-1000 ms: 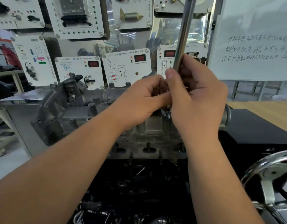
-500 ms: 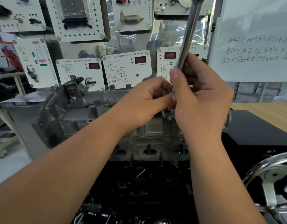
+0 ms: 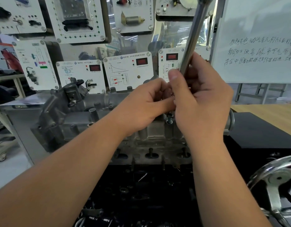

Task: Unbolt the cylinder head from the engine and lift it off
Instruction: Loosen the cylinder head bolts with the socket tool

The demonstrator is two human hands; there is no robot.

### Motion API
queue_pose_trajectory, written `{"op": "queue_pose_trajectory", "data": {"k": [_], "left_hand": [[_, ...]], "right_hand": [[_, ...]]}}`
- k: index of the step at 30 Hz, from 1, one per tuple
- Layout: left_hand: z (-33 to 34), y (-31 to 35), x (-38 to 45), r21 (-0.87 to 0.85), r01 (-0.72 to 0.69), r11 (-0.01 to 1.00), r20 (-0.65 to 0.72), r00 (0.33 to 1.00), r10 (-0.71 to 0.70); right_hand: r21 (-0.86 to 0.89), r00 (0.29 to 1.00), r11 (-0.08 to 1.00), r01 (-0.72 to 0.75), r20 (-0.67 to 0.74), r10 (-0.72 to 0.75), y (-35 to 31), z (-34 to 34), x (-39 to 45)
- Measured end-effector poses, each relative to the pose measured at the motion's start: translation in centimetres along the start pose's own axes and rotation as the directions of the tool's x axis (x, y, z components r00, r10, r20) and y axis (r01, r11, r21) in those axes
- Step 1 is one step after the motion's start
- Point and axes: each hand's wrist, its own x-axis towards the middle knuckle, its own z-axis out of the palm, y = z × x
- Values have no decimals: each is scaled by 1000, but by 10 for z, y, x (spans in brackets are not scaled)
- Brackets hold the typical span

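Head view: right hand (image 3: 202, 102) grips the bar (image 3: 193, 38), its long axis rising up-right, left hand (image 3: 146, 105) curled pinching at its lower end, directly above the bolt (image 3: 169, 119) standing near the head's (image 3: 86, 122) right end.

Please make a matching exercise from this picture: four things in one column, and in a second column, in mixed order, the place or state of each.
1. metal bar
2. whiteboard
3. chrome wheel
4. cylinder head

A. lower right corner
B. gripped by the right hand, slanting upward
C. under both hands, grey metal
D. upper right, with handwriting

Pairs: 1-B, 2-D, 3-A, 4-C
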Motion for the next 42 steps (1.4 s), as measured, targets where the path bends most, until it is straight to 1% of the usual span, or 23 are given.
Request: {"op": "queue_pose_trajectory", "data": {"k": [4, 7, 10, 14, 18, 21, 23, 28, 31, 36, 39, 42], "left_hand": [[1, 2, -1, -22, 31, 999, 10, 999, -31], [1, 2, -2, -23, 31, 999, 29, 999, -30], [0, 1, -1, 0, 16, 1000, 20, 1000, -16], [0, 2, 0, -4, 8, 1000, 13, 1000, -8], [2, 2, 0, 27, -7, 1000, 3, 1000, 7], [1, 1, -1, -6, -9, 1000, -21, 1000, 9], [-1, -1, -1, -20, -4, 1000, -7, 1000, 4], [0, -2, 1, -3, 7, 1000, -4, 1000, -7], [0, -2, 1, -13, -26, 1000, -14, 1000, 26], [1, -2, 0, -25, 12, 1000, -25, 1000, -13], [-1, -3, -1, -57, 33, 998, -6, 999, -33], [-1, -2, -2, -37, 26, 999, 24, 999, -25]], "right_hand": [[-16, 1000, 1000, 1, 30, -1, -1, -4, -1], [5, 999, 1000, -14, 43, 13, -1, -4, 0], [7, 999, 999, -39, 13, 39, -1, 0, -1], [22, 999, 1000, -10, -32, 10, -2, 1, -2], [49, 999, 998, -32, -7, 32, -1, -3, 0], [-4, 1000, 1000, 5, 31, -5, 1, -8, 3], [4, 998, 1000, 11, 55, -11, 1, -11, 3], [23, 998, 1000, -6, 68, 5, 1, -8, 2], [22, 995, 999, -32, 92, 30, 2, -5, 1], [33, 999, 999, -13, 38, 11, 4, -5, 0], [5, 998, 1000, 7, 67, -7, 3, -7, 0], [1, 997, 1000, -15, 75, 14, 2, -7, -1]]}}
